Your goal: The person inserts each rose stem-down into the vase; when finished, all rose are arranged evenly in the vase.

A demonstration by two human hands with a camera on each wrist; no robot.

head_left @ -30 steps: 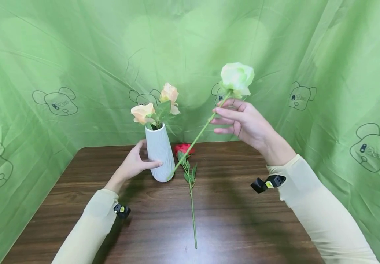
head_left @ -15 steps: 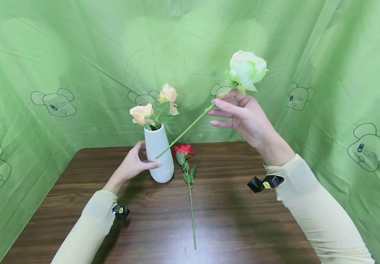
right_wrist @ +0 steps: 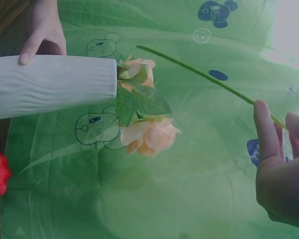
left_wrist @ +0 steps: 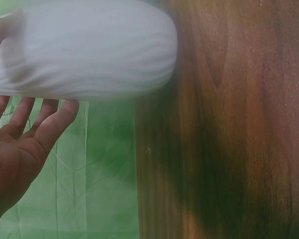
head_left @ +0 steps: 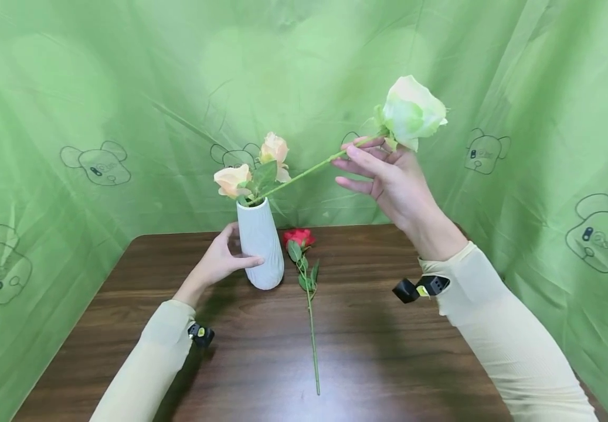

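Note:
A white ribbed vase (head_left: 259, 249) stands on the dark wood table (head_left: 388, 363) with two peach roses (head_left: 232, 179) in it. My left hand (head_left: 223, 259) grips the vase's side, thumb in front. Raised to the right, my right hand (head_left: 374, 167) pinches the stem of a pale green-white rose (head_left: 412, 112) just below the bloom. The long stem (head_left: 304, 173) slants down-left, its tip close to the vase's mouth. In the right wrist view the stem (right_wrist: 204, 77) ends just outside the vase (right_wrist: 50, 85), near the peach roses (right_wrist: 147, 135). The left wrist view shows my palm (left_wrist: 25, 134) against the vase (left_wrist: 84, 50).
A red rose (head_left: 298, 237) lies on the table right of the vase, its stem (head_left: 312, 340) running toward me. A green cloth (head_left: 71, 88) printed with bears hangs behind and on both sides. Small black cameras (head_left: 421, 287) sit on my wrists.
My right hand rose and moved right with the pale rose. Its stem tip swung up from the vase's base to the vase's mouth. My left hand stayed on the vase.

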